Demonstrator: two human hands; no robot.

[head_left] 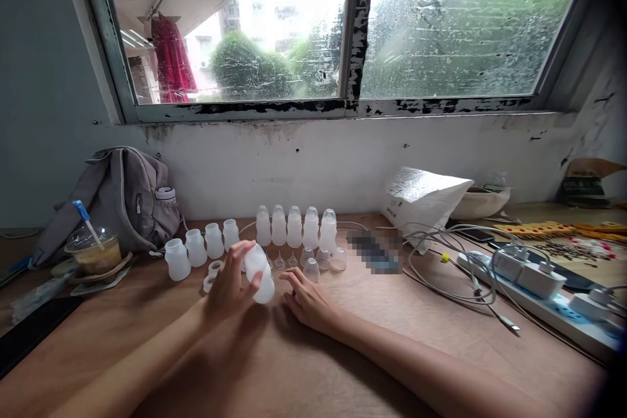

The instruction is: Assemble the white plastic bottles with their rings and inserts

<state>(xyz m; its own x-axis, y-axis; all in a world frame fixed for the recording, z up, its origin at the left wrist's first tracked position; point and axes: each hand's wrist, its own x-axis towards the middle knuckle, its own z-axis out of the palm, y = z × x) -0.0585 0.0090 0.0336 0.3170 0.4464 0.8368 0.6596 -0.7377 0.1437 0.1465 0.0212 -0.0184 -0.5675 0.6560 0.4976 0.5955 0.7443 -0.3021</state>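
Wooden bench (pixel 274 375) beneath a window, bearing a grey backpack (pixel 122 189) at left and a white power strip (pixel 563 315) at right. Five capped baby bottles (pixel 294 225) stand in a row near the wall; four open bottle bodies (pixel 196 248) stand to their left. My right hand (pixel 311 300) is empty, its fingers loosely spread and slightly bent; the fingers of my left hand (pixel 232 287) grip a tilted, frosted baby bottle (pixel 262 282) above the bench, centre. Clear dome caps (pixel 311 271), white collar rings (pixel 209 283) and small transparent teats (pixel 292 262) lie beyond my hands
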